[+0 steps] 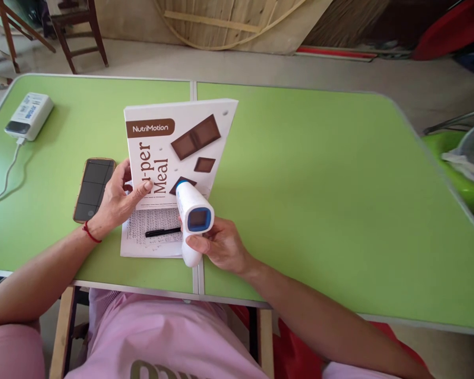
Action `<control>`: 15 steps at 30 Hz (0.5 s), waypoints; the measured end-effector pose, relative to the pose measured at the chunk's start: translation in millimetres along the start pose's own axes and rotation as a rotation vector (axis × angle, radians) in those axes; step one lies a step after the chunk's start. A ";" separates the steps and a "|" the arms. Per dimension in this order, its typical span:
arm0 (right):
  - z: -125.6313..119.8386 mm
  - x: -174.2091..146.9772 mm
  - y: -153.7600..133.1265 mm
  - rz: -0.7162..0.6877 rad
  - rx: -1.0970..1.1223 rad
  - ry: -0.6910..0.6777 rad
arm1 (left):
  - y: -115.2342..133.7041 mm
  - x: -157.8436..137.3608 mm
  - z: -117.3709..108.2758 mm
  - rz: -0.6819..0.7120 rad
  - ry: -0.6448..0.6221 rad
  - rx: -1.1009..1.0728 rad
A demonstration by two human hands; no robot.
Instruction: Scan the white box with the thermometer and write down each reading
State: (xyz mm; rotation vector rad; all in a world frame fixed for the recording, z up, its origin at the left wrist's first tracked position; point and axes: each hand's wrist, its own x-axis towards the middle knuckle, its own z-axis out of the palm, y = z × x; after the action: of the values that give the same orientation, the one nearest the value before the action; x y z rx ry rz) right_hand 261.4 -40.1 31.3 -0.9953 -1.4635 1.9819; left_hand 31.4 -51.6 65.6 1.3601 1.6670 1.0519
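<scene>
White, blue-rimmed plastic thermometer [191,200], gripped in the right hand [223,246] apparently so its screen [199,218] reads easily, points toward the white, brown-printed box [181,134] the left hand [118,200] grips, seemingly for steadiness, above the green desk [319,200].

The left grip [117,199] holds a box [177,158], the right grip [224,246] a white thermometer [193,218].

Right half of green table [339,200] passable; box [177,152], thermometer [191,202] block middle; phone [95,188], white device [30,116] at left
</scene>
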 end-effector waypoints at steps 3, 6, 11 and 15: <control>-0.2 -0.2 -0.1 -0.005 0.021 -0.001 | -1.3 0.2 -0.4 0.005 0.000 0.012; -0.2 -0.6 -1.3 -0.014 0.024 0.002 | -2.9 0.0 -0.5 0.007 -0.006 -0.005; 0.3 -0.7 -2.2 0.003 0.041 0.007 | -4.0 -0.5 -0.8 -0.012 -0.013 -0.012; 1.4 -0.5 0.4 0.016 0.068 0.017 | -2.3 0.9 -1.4 -0.019 -0.027 -0.041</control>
State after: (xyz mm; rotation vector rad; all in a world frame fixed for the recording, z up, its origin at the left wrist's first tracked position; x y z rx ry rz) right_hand 260.7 -41.4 31.3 -0.9950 -1.3741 2.0153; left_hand 29.1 -51.1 64.1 1.3241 1.6274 1.0471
